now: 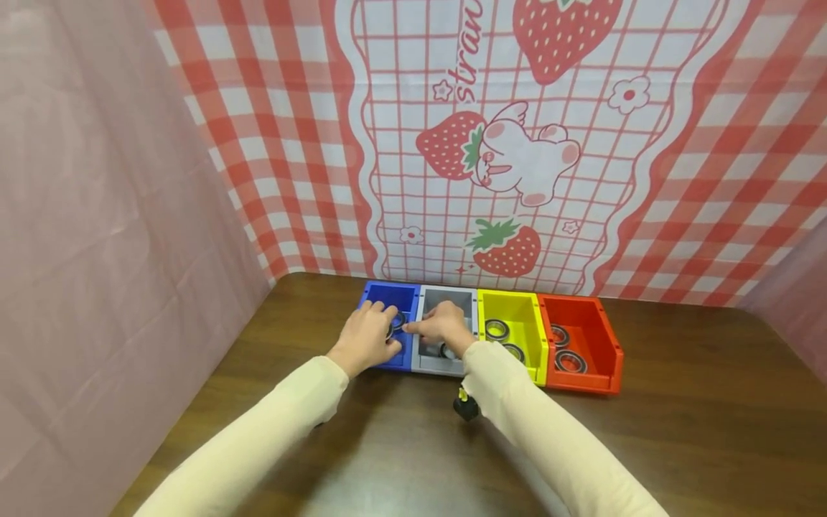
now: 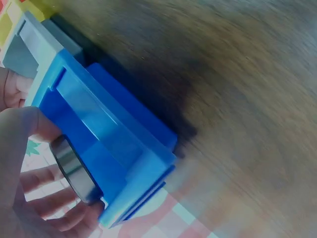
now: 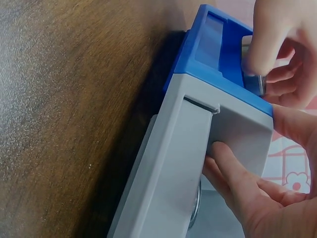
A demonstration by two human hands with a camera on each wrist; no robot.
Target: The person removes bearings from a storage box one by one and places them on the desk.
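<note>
Over the blue bin, my left hand holds a ring bearing between thumb and fingers; its shiny outer side shows in the left wrist view. Another dark ring lies close by in that bin, partly hidden by the hand. My right hand is at the grey bin, just to the right. Its fingers pinch the side wall beside the blue bin, with some fingers inside the grey bin and one reaching over the rim. A bearing lies inside the grey bin, partly covered by the right hand.
A yellow bin and a red bin continue the row rightward, each with bearings inside. A small black object with a yellow part sits on the wooden table before the bins. A checked strawberry cloth hangs behind.
</note>
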